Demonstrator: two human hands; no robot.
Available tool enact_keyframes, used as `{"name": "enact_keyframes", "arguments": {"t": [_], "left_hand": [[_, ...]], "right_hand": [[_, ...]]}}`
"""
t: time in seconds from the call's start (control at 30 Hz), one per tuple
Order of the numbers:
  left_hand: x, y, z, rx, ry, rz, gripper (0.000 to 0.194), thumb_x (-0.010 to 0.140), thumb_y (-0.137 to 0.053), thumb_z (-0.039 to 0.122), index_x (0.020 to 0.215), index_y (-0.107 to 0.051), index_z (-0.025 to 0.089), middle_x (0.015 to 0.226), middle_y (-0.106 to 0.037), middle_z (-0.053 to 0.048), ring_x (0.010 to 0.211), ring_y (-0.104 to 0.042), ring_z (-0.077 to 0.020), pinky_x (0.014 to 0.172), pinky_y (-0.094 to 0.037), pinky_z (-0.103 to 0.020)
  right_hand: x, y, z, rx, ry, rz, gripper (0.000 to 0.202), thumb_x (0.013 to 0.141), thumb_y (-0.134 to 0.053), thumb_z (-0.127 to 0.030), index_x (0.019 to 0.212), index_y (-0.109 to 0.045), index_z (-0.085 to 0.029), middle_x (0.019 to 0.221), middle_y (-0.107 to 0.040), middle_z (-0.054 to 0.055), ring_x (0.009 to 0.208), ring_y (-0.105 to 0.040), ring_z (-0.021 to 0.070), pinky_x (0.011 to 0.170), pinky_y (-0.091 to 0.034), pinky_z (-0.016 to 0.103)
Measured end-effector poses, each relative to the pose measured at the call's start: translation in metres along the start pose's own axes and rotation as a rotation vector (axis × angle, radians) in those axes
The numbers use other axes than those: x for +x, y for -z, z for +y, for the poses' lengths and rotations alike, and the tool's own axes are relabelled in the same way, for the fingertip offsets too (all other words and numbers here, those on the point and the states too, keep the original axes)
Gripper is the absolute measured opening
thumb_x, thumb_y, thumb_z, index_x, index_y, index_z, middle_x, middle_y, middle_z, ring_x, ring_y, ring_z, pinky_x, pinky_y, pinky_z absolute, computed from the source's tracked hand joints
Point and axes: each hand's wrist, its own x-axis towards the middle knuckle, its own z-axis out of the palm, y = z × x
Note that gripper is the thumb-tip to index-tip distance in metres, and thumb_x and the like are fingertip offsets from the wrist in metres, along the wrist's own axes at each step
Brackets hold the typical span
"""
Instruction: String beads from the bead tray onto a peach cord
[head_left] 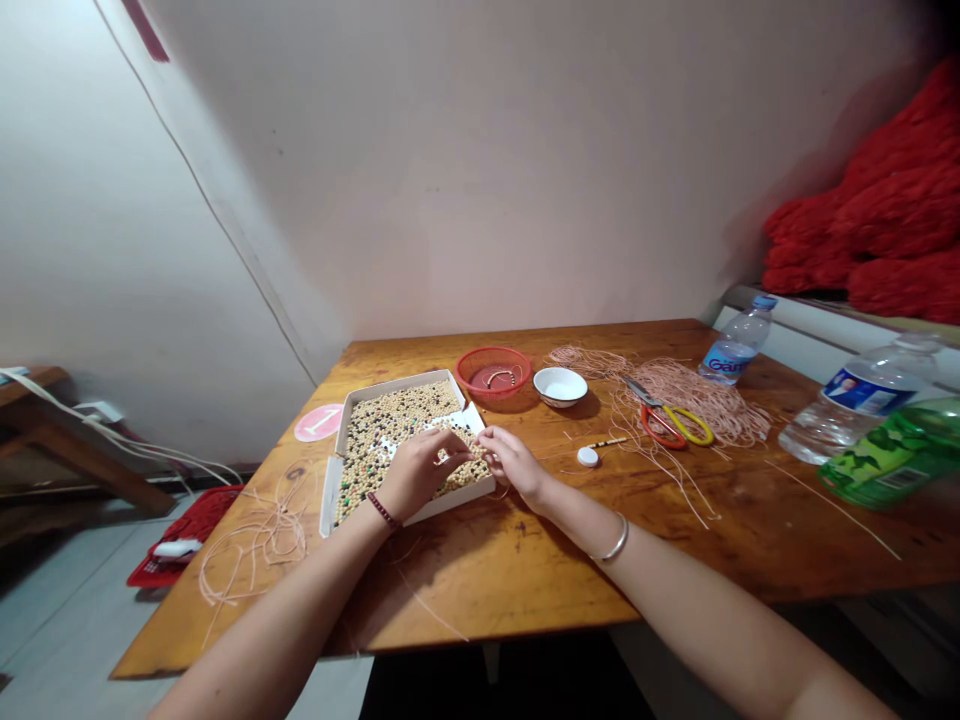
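A shallow white box (pixel 415 515) holds many tan beads with black, green and a few other colours among them. Over its front right part is my left hand (pixel 424 465), its thumb and fingers pinched together; what lies between them is too small to name. My right hand (pixel 511 462) is at the box's right corner, fingertips also pinched and close to the left ones. A thin pink cord seems to hang near the right fingers, but its hold is unclear. Dark beads circle my left wrist and a silver bangle my right.
Behind the box stand a red basket (pixel 487 396) and a white bowl (pixel 560 387). Red-and-yellow-handled scissors (pixel 667 415) lie by piled pink cord (pixel 712 400). Bottles (pixel 847 405) line the right side. Loose cords (pixel 255 545) lie left, near a round pink label (pixel 318 423).
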Motion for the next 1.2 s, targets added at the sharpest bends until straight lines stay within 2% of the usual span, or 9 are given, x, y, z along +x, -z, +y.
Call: {"name": "enact_keyframes", "arguments": {"t": [0.13,0.27,0.5,0.6,0.7,0.83,0.97,1.1,1.2], "left_hand": [[-0.0002,0.0024,-0.0004,-0.033,0.018,0.015,0.020,0.085,-0.060,0.036,0.077,-0.065,0.019,0.071,-0.066,-0.001,0.063,-0.058,-0.0117,0.060,-0.045,-0.023],[0.0016,0.0038,0.0012,-0.165,0.086,0.028,0.023,0.083,-0.061,0.039,0.079,-0.068,0.018,0.072,-0.068,-0.003,0.063,-0.060,-0.0117,0.056,-0.047,-0.021],[0.0046,0.0035,0.0001,-0.427,0.186,-0.028,0.024,0.082,-0.062,0.038,0.090,-0.071,0.017,0.089,-0.072,-0.008,0.079,-0.067,-0.0180,0.064,-0.055,-0.026],[0.0060,0.0049,0.0010,-0.470,0.176,-0.051,0.024,0.084,-0.060,0.037,0.092,-0.072,0.017,0.092,-0.072,-0.009,0.083,-0.067,-0.0195,0.070,-0.055,-0.028],[0.0069,0.0062,0.0020,-0.470,0.193,-0.057,0.026,0.087,-0.056,0.037,0.094,-0.071,0.017,0.091,-0.072,-0.009,0.081,-0.067,-0.0189,0.068,-0.054,-0.027],[0.0071,0.0064,0.0008,-0.488,0.257,0.038,0.029,0.088,-0.052,0.040,0.091,-0.069,0.016,0.091,-0.071,-0.008,0.078,-0.064,-0.0164,0.061,-0.052,-0.024],[0.0074,0.0052,-0.0003,-0.636,0.329,0.097,0.031,0.091,-0.046,0.043,0.092,-0.061,0.016,0.090,-0.067,-0.007,0.073,-0.061,-0.0136,0.057,-0.050,-0.022],[0.0072,0.0037,0.0014,-0.678,0.344,0.074,0.031,0.092,-0.044,0.044,0.093,-0.057,0.016,0.065,-0.056,0.000,0.058,-0.053,-0.0104,0.053,-0.044,-0.021],[0.0070,0.0034,0.0021,-0.573,0.319,0.006,0.034,0.093,-0.042,0.043,0.094,-0.061,0.015,0.060,-0.049,0.002,0.053,-0.045,-0.0092,0.051,-0.039,-0.021]], "right_hand": [[-0.0039,-0.0003,-0.0059,0.042,-0.052,-0.081,0.029,0.075,-0.055,-0.047,0.082,-0.047,-0.020,0.053,-0.030,-0.009,0.043,-0.016,0.0049,0.042,-0.008,0.019],[-0.0053,0.0005,-0.0078,0.092,-0.130,-0.146,0.029,0.078,-0.050,-0.049,0.087,-0.047,-0.021,0.054,-0.025,-0.010,0.041,-0.010,0.0041,0.042,-0.003,0.019],[-0.0037,0.0033,-0.0052,0.164,-0.159,-0.207,0.030,0.081,-0.046,-0.051,0.089,-0.046,-0.022,0.055,-0.026,-0.010,0.039,-0.010,0.0040,0.041,-0.002,0.019],[-0.0030,0.0034,-0.0043,0.180,-0.157,-0.225,0.030,0.082,-0.045,-0.051,0.089,-0.045,-0.022,0.054,-0.027,-0.010,0.039,-0.009,0.0041,0.040,-0.002,0.019],[-0.0029,0.0026,-0.0036,0.180,-0.167,-0.230,0.029,0.082,-0.046,-0.050,0.088,-0.043,-0.022,0.053,-0.027,-0.011,0.038,-0.010,0.0039,0.040,-0.002,0.019],[-0.0023,0.0015,-0.0023,0.140,-0.178,-0.178,0.029,0.082,-0.046,-0.050,0.089,-0.045,-0.022,0.054,-0.035,-0.010,0.036,-0.013,0.0029,0.040,-0.002,0.019],[0.0004,0.0040,-0.0003,0.146,-0.107,-0.063,0.030,0.080,-0.050,-0.049,0.084,-0.050,-0.019,0.063,-0.046,-0.006,0.036,-0.019,0.0011,0.038,-0.005,0.019],[0.0030,0.0078,0.0002,0.169,-0.039,-0.003,0.031,0.078,-0.051,-0.047,0.079,-0.054,-0.017,0.069,-0.051,-0.004,0.035,-0.021,0.0007,0.037,-0.006,0.020],[0.0037,0.0082,-0.0006,0.099,0.030,0.064,0.027,0.077,-0.053,-0.043,0.078,-0.059,-0.017,0.070,-0.055,-0.003,0.036,-0.022,0.0013,0.037,-0.010,0.020]]}}
